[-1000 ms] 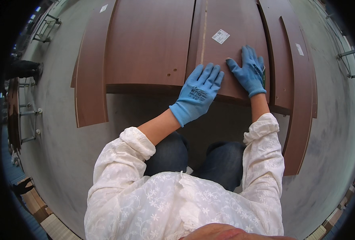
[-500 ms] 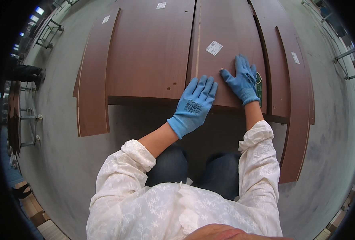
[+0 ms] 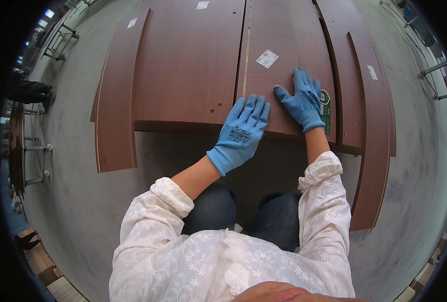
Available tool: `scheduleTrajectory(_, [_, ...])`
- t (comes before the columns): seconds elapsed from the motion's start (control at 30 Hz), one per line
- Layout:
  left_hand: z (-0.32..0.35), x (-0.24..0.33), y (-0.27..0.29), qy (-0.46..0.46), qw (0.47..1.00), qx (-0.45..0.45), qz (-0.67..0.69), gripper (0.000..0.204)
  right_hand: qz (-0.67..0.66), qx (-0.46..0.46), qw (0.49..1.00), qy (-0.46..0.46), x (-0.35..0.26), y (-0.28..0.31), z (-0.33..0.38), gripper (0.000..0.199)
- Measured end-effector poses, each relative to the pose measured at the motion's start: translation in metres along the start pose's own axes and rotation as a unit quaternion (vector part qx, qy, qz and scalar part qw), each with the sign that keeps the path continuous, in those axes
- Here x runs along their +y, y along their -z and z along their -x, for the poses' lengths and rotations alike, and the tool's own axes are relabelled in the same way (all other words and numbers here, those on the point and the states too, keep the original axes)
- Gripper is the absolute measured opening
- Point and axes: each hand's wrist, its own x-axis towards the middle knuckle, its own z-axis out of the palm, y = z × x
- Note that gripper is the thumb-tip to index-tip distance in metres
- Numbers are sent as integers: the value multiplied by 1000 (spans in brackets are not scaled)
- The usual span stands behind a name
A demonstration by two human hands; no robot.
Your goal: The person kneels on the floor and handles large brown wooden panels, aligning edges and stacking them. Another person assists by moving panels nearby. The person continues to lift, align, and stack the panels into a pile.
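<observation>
My left hand (image 3: 242, 132), in a blue work glove, lies flat with fingers together on the near left corner of a reddish-brown wood panel (image 3: 289, 30). On the same panel, nearer its right edge, my right hand (image 3: 304, 99) rests palm down in a matching glove, thumb spread from the fingers. A white label (image 3: 267, 59) is stuck to the panel beyond my hands. Partly covered by my right hand, a green sticker (image 3: 325, 110) shows by the wrist. A larger brown panel (image 3: 183, 65) lies alongside on the left, with a narrow dark seam between the two.
Long narrow boards lie on the left (image 3: 118, 105) and on the right (image 3: 372, 151), both jutting toward me. Metal racks (image 3: 36, 148) stand at the far left, near a person's dark-clad leg (image 3: 32, 92). Another metal frame (image 3: 437, 68) is at the right. Grey floor (image 3: 77, 216) surrounds everything.
Both hands and the panel under them have shifted slightly left, and the seam beside the larger panel looks a little narrower. More of the green sticker shows.
</observation>
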Motion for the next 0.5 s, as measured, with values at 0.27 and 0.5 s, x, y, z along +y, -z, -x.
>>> scheduleTrajectory(0.27, [-3,-4,11,12,998,-10,64,70,-13,5,1000,3,0,0,0,91])
scheduleTrajectory(0.5, [25,-60,34,58,984,107,129,60,23,60,997,46,1,-2,0,82])
